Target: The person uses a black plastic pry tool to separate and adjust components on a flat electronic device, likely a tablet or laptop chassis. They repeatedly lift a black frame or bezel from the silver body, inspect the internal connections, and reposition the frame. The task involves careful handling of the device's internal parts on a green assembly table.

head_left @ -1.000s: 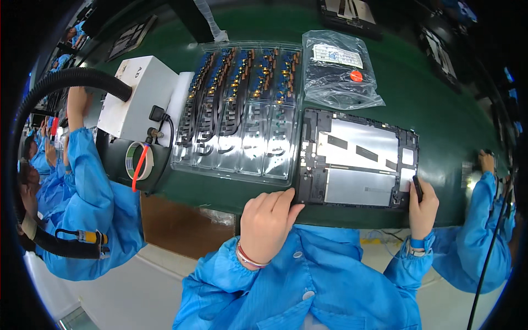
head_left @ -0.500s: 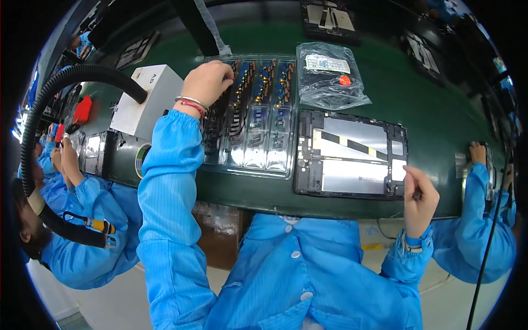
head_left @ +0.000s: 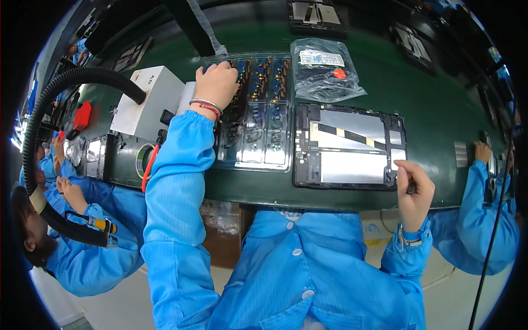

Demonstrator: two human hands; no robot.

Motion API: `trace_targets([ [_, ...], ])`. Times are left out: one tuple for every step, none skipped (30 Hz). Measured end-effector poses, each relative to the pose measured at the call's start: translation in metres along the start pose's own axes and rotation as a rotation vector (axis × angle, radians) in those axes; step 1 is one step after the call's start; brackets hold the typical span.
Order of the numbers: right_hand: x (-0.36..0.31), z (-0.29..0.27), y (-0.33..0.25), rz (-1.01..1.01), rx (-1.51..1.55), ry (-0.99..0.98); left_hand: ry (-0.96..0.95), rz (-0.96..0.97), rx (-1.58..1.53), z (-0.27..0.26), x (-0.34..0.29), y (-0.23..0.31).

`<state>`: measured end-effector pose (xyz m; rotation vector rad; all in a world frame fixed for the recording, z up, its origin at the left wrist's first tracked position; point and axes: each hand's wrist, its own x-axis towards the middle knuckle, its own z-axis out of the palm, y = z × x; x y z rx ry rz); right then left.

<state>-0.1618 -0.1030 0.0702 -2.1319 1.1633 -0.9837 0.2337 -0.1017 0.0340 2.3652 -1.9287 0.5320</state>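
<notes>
My left hand is bent down over the left part of a clear plastic tray, fingers curled in among the parts; their tips are hidden, so what they grip cannot be made out. Small circuit boards with blue and copper-coloured flex cables fill the tray's columns. To its right lies an opened tablet, its silver inner plates and black frame facing up. My right hand hovers by the tablet's near right corner, fingers curled closed around something small and dark that I cannot identify.
Beyond the tablet lies a clear plastic bag with a white label and red dot. On the left stand a white box, a black ribbed hose, a tape roll and a red-handled tool. Co-workers in blue sit either side.
My left hand has moved right over the tray, uncovering the red-handled tool beside my sleeve. My right hand stays near the tablet's corner. The view has shifted slightly.
</notes>
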Motion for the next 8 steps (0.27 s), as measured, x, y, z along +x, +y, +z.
trace_targets([
  [0.000,0.001,-0.003,-0.007,0.003,-0.003,0.001,-0.002,-0.037,-0.002,0.000,-0.002],
  [0.000,0.003,-0.006,-0.014,0.005,-0.007,0.002,-0.004,-0.074,-0.004,-0.001,-0.004],
  [0.001,0.004,-0.008,-0.021,0.009,-0.011,0.005,-0.045,-0.172,-0.008,-0.001,-0.007],
  [0.001,0.005,-0.010,-0.030,0.041,-0.016,0.003,-0.087,-0.267,-0.014,-0.004,-0.011],
  [0.001,0.007,-0.011,-0.017,0.079,-0.045,0.000,-0.130,-0.362,-0.020,-0.007,-0.015],
  [0.001,0.009,-0.012,-0.005,0.118,-0.073,0.065,-0.095,-0.425,-0.025,-0.010,-0.018],
  [0.003,0.012,-0.013,0.004,0.156,-0.104,0.058,-0.143,-0.502,-0.034,-0.014,-0.017],
  [0.004,0.015,-0.014,-0.010,0.171,-0.160,0.051,-0.192,-0.579,-0.046,-0.019,-0.013],
])
